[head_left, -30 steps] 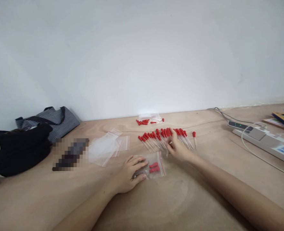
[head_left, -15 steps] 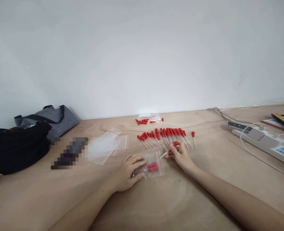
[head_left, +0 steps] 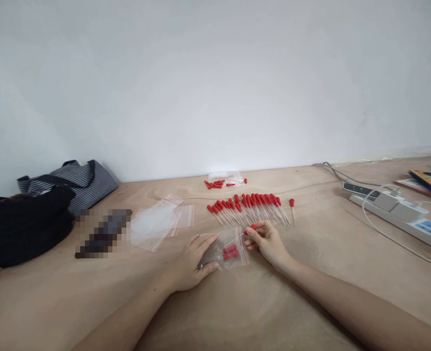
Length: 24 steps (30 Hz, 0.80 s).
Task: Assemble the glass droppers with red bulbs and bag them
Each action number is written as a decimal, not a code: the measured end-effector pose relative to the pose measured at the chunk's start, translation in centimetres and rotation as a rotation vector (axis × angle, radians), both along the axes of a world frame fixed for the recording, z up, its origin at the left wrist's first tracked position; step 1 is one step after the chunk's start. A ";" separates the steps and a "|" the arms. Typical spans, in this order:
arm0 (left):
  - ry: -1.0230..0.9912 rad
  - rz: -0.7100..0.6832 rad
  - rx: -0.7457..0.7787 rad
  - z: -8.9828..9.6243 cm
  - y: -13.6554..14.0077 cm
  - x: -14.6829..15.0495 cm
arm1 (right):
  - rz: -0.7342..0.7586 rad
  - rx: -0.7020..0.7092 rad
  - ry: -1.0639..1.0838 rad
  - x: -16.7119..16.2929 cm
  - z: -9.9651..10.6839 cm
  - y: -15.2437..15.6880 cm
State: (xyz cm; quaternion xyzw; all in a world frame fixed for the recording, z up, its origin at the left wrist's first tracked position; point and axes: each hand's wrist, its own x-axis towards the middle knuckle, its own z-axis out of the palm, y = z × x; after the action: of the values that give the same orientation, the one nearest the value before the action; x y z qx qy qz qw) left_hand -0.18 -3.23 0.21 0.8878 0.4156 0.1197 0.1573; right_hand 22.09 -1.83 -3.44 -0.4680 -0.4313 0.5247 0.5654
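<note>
Plastic bags (head_left: pixel 151 225) lie left of our left fingers (head_left: pixel 205 242), spread on a zip bag (head_left: pixel 237 263) holding two red-bulbed droppers (head_left: pixel 231 252); more droppers (head_left: pixel 254 200) fan beyond our right fingers (head_left: pixel 256 237), which pinch one dropper (head_left: pixel 251 228) at the bag's mouth.

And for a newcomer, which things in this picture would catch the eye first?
Probably the row of red-topped droppers, fanned across the middle of the table. Then the right hand, pinching a single dropper at the red-lined end of a clear bag; the left hand rests on that bag, where two red bulbs show.
</note>
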 end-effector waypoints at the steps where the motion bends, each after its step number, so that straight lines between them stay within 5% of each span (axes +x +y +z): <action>1: 0.004 0.001 -0.002 0.0 0.0 0.0 | 0.028 -0.014 -0.029 0.1 0.0 0.0; 12: -0.021 -0.024 -0.007 -0.2 0.1 0.1 | 0.397 0.044 -0.244 -0.1 0.4 0.2; 18: -0.022 -0.019 0.014 -0.1 0.0 0.2 | 0.384 0.066 -0.295 -0.6 0.2 0.7; 24: -0.042 -0.002 0.029 -0.8 0.3 -0.1 | 0.522 0.148 -0.258 -0.4 0.1 0.7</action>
State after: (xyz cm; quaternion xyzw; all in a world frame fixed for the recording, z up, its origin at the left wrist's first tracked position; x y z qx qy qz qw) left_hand -0.24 -2.96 -0.60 0.8878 0.4093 0.1440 0.1533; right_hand 21.72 -1.13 -3.36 -0.3614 -0.6424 0.5557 0.3846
